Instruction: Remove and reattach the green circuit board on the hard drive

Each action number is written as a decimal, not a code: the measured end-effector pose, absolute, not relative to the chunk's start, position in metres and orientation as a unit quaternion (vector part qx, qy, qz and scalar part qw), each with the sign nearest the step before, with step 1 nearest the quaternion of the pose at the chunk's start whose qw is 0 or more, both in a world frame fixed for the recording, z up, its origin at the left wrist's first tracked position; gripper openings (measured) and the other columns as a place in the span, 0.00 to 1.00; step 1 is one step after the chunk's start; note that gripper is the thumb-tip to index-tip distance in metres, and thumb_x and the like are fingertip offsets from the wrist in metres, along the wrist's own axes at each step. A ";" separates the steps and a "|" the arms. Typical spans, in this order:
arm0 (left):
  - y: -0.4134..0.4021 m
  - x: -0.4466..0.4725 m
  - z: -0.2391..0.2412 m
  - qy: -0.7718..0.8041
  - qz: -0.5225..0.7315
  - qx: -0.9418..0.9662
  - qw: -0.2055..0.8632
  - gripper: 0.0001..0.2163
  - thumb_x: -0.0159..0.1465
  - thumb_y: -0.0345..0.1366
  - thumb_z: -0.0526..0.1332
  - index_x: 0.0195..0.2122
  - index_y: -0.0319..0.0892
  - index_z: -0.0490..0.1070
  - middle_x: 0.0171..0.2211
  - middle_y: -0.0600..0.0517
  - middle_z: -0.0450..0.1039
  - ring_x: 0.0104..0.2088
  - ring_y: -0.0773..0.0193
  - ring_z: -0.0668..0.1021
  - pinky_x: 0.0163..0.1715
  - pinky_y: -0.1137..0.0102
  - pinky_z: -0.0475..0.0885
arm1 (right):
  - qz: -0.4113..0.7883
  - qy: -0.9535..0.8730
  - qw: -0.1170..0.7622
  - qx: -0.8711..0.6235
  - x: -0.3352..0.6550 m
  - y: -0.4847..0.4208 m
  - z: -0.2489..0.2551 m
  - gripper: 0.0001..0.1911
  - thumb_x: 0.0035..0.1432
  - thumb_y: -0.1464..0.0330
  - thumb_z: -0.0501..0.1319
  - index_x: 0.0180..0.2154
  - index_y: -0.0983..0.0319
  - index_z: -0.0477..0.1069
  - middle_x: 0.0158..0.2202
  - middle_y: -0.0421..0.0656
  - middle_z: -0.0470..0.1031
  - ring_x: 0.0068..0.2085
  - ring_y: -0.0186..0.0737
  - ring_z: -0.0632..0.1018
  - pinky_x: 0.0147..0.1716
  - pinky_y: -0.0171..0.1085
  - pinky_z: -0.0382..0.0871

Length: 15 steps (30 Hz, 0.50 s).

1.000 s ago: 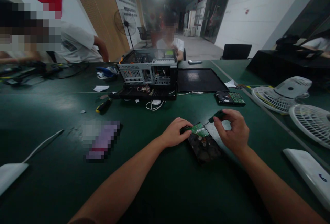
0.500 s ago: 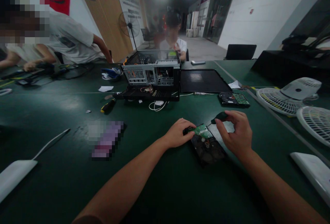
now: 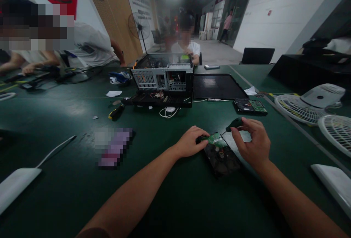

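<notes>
Hard drive [image 3: 223, 160] lies on the table [image 3: 186, 197] between both hands, long axis slanting far-left to near-right, left hand [image 3: 192, 141] nearer, clamped on its far-left corner, right hand [image 3: 254, 141] pinching a screwdriver [image 3: 234, 124], tip at the circuit board's far-right corner.

Hard drive [image 3: 222, 161] — its upper left corner is hiding partly under the fingers of the left hand [image 3: 189, 142]. Screwdriver [image 3: 234, 124] — its handle end is disappearing into the right hand [image 3: 254, 142]; its tip is showing too small to confirm contact. Purple object [image 3: 116, 146]: is blurring into blocks. Rightmost fan grille [image 3: 336, 132], left white casing [image 3: 19, 185]: are running out of view. Wall lettering [image 3: 142, 13]: is blurring illegibly.
</notes>
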<state>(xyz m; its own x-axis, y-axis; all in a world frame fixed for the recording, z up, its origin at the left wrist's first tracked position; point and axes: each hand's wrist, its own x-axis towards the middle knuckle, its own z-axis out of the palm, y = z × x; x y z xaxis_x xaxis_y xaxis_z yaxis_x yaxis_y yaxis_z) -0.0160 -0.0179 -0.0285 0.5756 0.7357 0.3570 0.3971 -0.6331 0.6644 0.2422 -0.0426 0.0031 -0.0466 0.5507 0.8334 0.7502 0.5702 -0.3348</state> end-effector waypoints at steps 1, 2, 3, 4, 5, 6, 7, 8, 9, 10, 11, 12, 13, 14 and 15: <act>-0.018 -0.016 -0.029 0.335 0.315 0.847 0.267 0.11 0.68 0.37 0.64 0.51 0.46 0.76 0.49 0.49 0.79 0.53 0.55 0.76 0.60 0.54 0.67 | -0.085 -0.718 0.526 -0.447 0.241 -0.043 0.003 0.29 0.59 0.69 0.70 0.59 0.57 0.65 0.55 0.51 0.74 0.45 0.46 0.83 0.41 0.49 0.83; -0.018 -0.016 -0.029 0.336 0.312 0.848 0.267 0.11 0.68 0.37 0.64 0.51 0.46 0.76 0.49 0.49 0.79 0.53 0.55 0.76 0.60 0.54 0.67 | -0.073 -0.718 0.533 -0.441 0.240 -0.043 0.002 0.29 0.60 0.70 0.69 0.60 0.57 0.63 0.57 0.52 0.73 0.47 0.47 0.83 0.41 0.49 0.83; -0.017 -0.015 -0.030 0.337 0.311 0.848 0.267 0.11 0.68 0.37 0.64 0.51 0.46 0.76 0.49 0.49 0.79 0.53 0.55 0.76 0.60 0.54 0.67 | -0.060 -0.717 0.540 -0.437 0.238 -0.043 0.001 0.30 0.60 0.72 0.68 0.60 0.57 0.61 0.60 0.52 0.72 0.49 0.47 0.83 0.42 0.48 0.83; -0.017 -0.015 -0.030 0.338 0.311 0.847 0.268 0.11 0.68 0.37 0.64 0.52 0.46 0.76 0.49 0.49 0.79 0.53 0.55 0.76 0.60 0.54 0.67 | -0.051 -0.716 0.544 -0.434 0.237 -0.042 0.001 0.31 0.60 0.72 0.68 0.61 0.56 0.60 0.61 0.53 0.71 0.50 0.47 0.83 0.42 0.48 0.83; -0.017 -0.015 -0.031 0.339 0.312 0.846 0.268 0.12 0.68 0.37 0.64 0.52 0.46 0.76 0.49 0.49 0.79 0.53 0.55 0.76 0.60 0.54 0.67 | -0.046 -0.716 0.546 -0.432 0.237 -0.042 0.000 0.31 0.60 0.73 0.68 0.60 0.56 0.59 0.62 0.53 0.71 0.51 0.47 0.83 0.42 0.48 0.83; -0.017 -0.016 -0.031 0.339 0.314 0.846 0.269 0.12 0.68 0.37 0.64 0.52 0.46 0.76 0.49 0.49 0.79 0.53 0.55 0.76 0.60 0.55 0.68 | -0.051 -0.718 0.544 -0.432 0.237 -0.042 0.000 0.31 0.60 0.73 0.69 0.60 0.56 0.59 0.62 0.53 0.72 0.51 0.47 0.83 0.42 0.48 0.83; -0.017 -0.016 -0.031 0.338 0.316 0.845 0.269 0.12 0.68 0.37 0.64 0.52 0.46 0.76 0.49 0.49 0.79 0.52 0.55 0.76 0.60 0.55 0.68 | -0.066 -0.718 0.542 -0.431 0.237 -0.042 0.000 0.31 0.59 0.73 0.70 0.59 0.56 0.60 0.61 0.52 0.73 0.50 0.47 0.83 0.42 0.48 0.82; -0.017 -0.016 -0.031 0.336 0.318 0.844 0.270 0.12 0.68 0.37 0.64 0.52 0.46 0.76 0.49 0.49 0.79 0.53 0.55 0.76 0.59 0.56 0.68 | -0.089 -0.718 0.540 -0.430 0.238 -0.041 0.001 0.31 0.58 0.73 0.71 0.58 0.56 0.61 0.59 0.51 0.75 0.50 0.47 0.83 0.43 0.49 0.82; -0.018 -0.016 -0.031 0.334 0.319 0.845 0.270 0.12 0.68 0.37 0.64 0.52 0.46 0.76 0.49 0.49 0.79 0.53 0.55 0.76 0.59 0.56 0.68 | -0.118 -0.718 0.536 -0.429 0.240 -0.041 0.002 0.30 0.57 0.72 0.72 0.57 0.57 0.63 0.56 0.50 0.76 0.50 0.48 0.83 0.44 0.50 0.82; -0.018 -0.016 -0.030 0.332 0.320 0.845 0.270 0.12 0.68 0.37 0.64 0.52 0.46 0.76 0.49 0.49 0.79 0.53 0.55 0.76 0.59 0.56 0.68 | -0.151 -0.717 0.531 -0.427 0.241 -0.040 0.003 0.30 0.55 0.72 0.73 0.56 0.57 0.64 0.54 0.50 0.77 0.50 0.49 0.82 0.45 0.51 0.81; -0.018 -0.016 -0.030 0.331 0.319 0.846 0.270 0.12 0.68 0.37 0.64 0.52 0.46 0.76 0.49 0.49 0.79 0.53 0.56 0.76 0.59 0.56 0.68 | -0.181 -0.716 0.524 -0.425 0.243 -0.040 0.005 0.30 0.54 0.71 0.74 0.55 0.57 0.66 0.51 0.49 0.78 0.49 0.49 0.82 0.46 0.51 0.81; -0.018 -0.016 -0.030 0.331 0.318 0.847 0.269 0.12 0.68 0.37 0.64 0.52 0.46 0.75 0.49 0.49 0.79 0.53 0.56 0.76 0.59 0.56 0.68 | -0.204 -0.716 0.516 -0.424 0.245 -0.040 0.007 0.29 0.54 0.71 0.74 0.55 0.57 0.67 0.49 0.49 0.77 0.49 0.50 0.81 0.46 0.51 0.80; -0.018 -0.016 -0.030 0.331 0.316 0.848 0.268 0.12 0.68 0.37 0.64 0.52 0.46 0.75 0.50 0.49 0.79 0.53 0.56 0.76 0.60 0.56 0.68 | -0.218 -0.717 0.509 -0.424 0.246 -0.040 0.008 0.29 0.54 0.70 0.74 0.55 0.58 0.68 0.48 0.49 0.77 0.49 0.50 0.81 0.46 0.51 0.80; -0.018 -0.016 -0.030 0.332 0.316 0.848 0.266 0.12 0.68 0.37 0.64 0.52 0.46 0.75 0.50 0.49 0.79 0.53 0.56 0.76 0.60 0.56 0.67 | -0.223 -0.719 0.502 -0.426 0.247 -0.040 0.010 0.28 0.54 0.70 0.74 0.55 0.58 0.68 0.47 0.49 0.77 0.48 0.50 0.81 0.45 0.51 0.80; -0.018 -0.016 -0.030 0.332 0.315 0.849 0.265 0.12 0.68 0.37 0.63 0.52 0.46 0.75 0.50 0.49 0.79 0.53 0.56 0.76 0.61 0.55 0.67 | -0.220 -0.720 0.498 -0.430 0.248 -0.040 0.011 0.28 0.55 0.70 0.73 0.55 0.58 0.68 0.47 0.49 0.76 0.47 0.49 0.80 0.45 0.50 0.80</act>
